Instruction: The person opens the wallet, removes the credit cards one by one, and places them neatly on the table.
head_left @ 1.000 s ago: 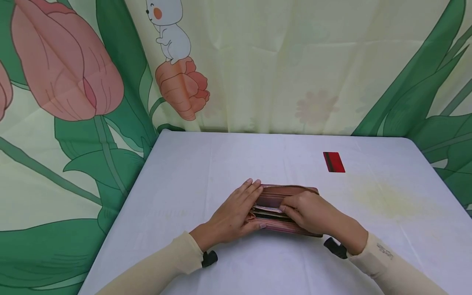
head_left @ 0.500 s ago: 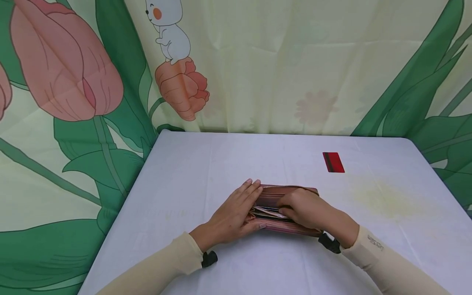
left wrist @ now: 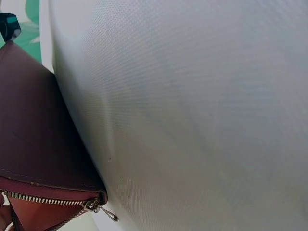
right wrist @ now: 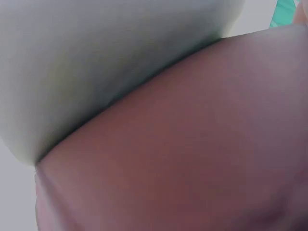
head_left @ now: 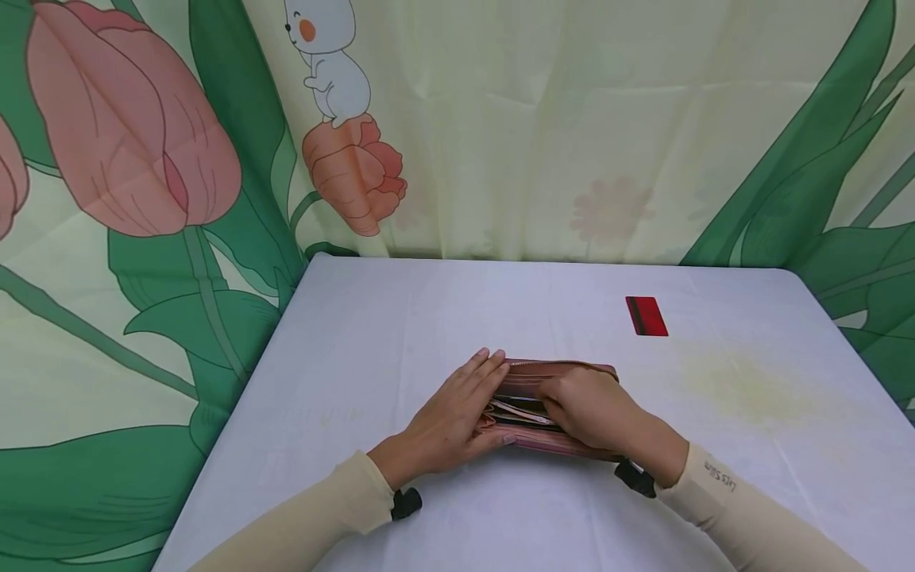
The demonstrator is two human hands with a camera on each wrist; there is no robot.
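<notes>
A pinkish-brown zip wallet [head_left: 546, 438] lies spread apart on the table in the head view, with pale paper-like edges [head_left: 520, 411] showing inside. Across its left end, my left hand [head_left: 446, 421] holds it, fingers over the far edge and thumb at the near edge. My right hand [head_left: 593, 407] reaches into the right half with bent fingers; its fingertips are hidden inside. The wallet's outer side [left wrist: 43, 125] and zipper pull [left wrist: 109, 213] appear in the left wrist view. In the right wrist view, its blurred outer cover [right wrist: 183, 134] fills much of the picture.
A red card [head_left: 647, 316] with a dark stripe lies flat beyond the wallet, to the right. White cloth covers the table [head_left: 400, 318]. Behind the far edge hangs a curtain [head_left: 500, 143] printed with flowers and leaves.
My right hand has shifted slightly left and its fingertips have gone out of sight inside the wallet. The paper edges there have spread a little. My left hand stays in place.
</notes>
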